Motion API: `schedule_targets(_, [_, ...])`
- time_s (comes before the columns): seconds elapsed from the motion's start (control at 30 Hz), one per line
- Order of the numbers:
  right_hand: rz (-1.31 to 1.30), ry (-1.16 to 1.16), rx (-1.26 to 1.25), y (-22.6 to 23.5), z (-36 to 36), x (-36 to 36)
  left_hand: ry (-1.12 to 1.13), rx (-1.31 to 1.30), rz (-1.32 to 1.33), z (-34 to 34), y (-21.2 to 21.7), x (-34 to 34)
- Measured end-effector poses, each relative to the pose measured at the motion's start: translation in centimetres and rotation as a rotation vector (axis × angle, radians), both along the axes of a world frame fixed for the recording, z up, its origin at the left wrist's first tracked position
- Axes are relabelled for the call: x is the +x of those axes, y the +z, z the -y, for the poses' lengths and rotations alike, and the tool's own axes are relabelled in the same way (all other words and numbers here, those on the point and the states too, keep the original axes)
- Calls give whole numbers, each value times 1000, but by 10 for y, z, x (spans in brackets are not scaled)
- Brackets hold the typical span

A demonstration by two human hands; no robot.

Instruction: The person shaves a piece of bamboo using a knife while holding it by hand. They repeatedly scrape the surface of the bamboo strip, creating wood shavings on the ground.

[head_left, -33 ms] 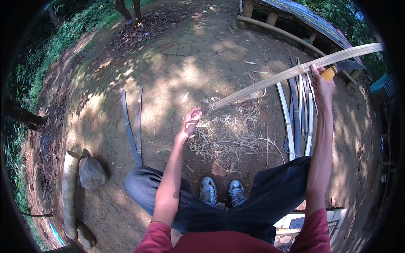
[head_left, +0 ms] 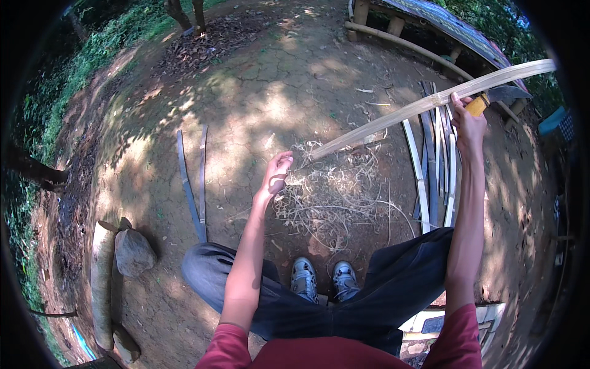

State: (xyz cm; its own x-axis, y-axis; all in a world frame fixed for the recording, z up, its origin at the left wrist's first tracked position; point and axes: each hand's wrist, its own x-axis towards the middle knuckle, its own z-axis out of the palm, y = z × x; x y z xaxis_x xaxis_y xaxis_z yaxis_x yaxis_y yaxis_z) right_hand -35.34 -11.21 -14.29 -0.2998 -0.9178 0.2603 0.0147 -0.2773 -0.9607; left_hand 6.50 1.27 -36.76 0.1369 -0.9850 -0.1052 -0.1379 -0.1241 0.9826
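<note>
A long pale bamboo strip (head_left: 381,124) slants across the view, its far right end raised. My right hand (head_left: 470,126) is closed round the yellow handle of a knife (head_left: 477,106), and its thumb and fingers also pinch the strip near a node. The knife's dark broad blade points right, below the strip. By the strip's lower left end is my left hand (head_left: 276,175), fingers curled together. What they hold, if anything, is too small and shaded to tell. Curly bamboo shavings (head_left: 332,200) lie heaped on the ground between and beyond my feet.
Several bamboo strips (head_left: 432,166) lie on the right, and two more strips (head_left: 187,184) on the left. A grey rock (head_left: 134,253) and a log (head_left: 102,283) rest at lower left. At the far right stands a low platform (head_left: 405,41) with a patterned cover.
My right hand, with the knife and strip, has shifted very slightly left. The strip's far right end is slightly higher, and my left hand has moved up a touch.
</note>
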Motion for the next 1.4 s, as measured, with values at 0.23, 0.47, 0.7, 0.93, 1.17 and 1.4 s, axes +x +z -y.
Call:
schedule_targets(0.23, [59, 216, 53, -3, -20, 57, -155, -58, 111, 2, 104, -14])
schedule_targets(0.47, [-15, 435, 139, -19, -34, 91, -436, -85, 89, 2, 154, -50])
schedule_targets(0.7, [-160, 540, 61, -12, -57, 120, -494, -26, -173, 4, 181, -83])
schedule_targets(0.93, [-202, 330, -20, -10, -48, 111, -145, -178, -120, -39, 130, -62])
schedule_targets(1.17, [77, 202, -4, -15, -37, 100, -690, 248, -682, -100, 71, -91])
schedule_targets(1.4, [323, 367, 190, -32, -74, 136, 115, -436, -1154, -55, 122, -72])
